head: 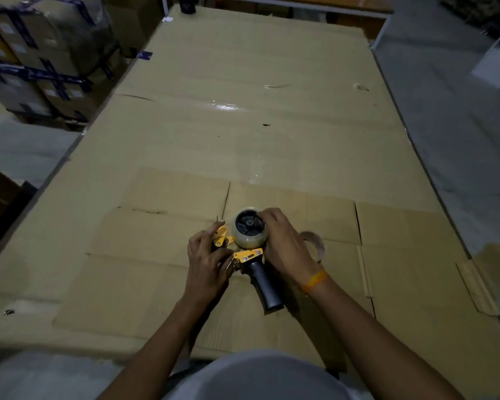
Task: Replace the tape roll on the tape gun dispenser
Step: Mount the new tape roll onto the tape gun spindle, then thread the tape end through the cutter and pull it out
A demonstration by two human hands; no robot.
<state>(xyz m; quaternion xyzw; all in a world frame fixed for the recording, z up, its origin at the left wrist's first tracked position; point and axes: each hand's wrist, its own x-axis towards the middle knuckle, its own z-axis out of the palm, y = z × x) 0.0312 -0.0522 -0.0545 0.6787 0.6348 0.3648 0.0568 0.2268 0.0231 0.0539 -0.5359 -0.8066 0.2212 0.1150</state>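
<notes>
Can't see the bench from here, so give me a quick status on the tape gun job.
Right hand on tape roll, seated on tape gun. Left hand at the front end. Spent core beside right hand, nothing blocking.

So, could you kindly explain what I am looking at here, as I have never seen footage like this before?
This is one picture from a camera worn on a person's head, looking down at their own bare hands. A yellow tape gun with a black handle lies on a cardboard-covered table. A clear tape roll sits on its hub. The right hand grips that roll; the left hand holds the gun's front end. Beside the right wrist lies an empty tape core.
</notes>
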